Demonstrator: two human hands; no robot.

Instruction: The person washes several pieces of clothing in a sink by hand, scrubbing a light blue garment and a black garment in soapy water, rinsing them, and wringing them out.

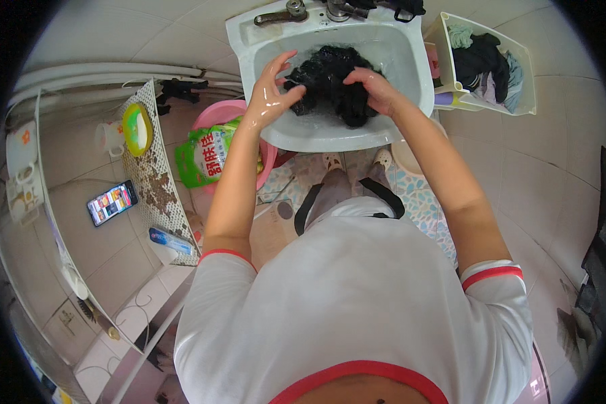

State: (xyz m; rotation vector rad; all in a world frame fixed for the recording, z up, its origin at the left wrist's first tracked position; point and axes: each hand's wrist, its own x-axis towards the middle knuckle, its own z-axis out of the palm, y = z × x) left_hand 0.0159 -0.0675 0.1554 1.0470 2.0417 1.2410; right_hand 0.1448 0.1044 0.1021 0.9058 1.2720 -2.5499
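Observation:
A soaked black garment lies bunched in water in the white washbasin. My left hand, wet and shiny, is at the basin's left side with its fingers spread. Its thumb reaches the garment's left edge; whether it touches is unclear. On the right, my right hand is at the garment, its fingers curved over the black cloth. Whether those fingers pinch the fabric cannot be told, since the cloth blends into dark folds there. Part of the garment is under water.
Behind the basin is a faucet with a lever handle. A white bin of clothes stands right. At left, a pink basin bears a green detergent bag. A wall shelf carries a yellow-green dish and a tube. A phone is lit.

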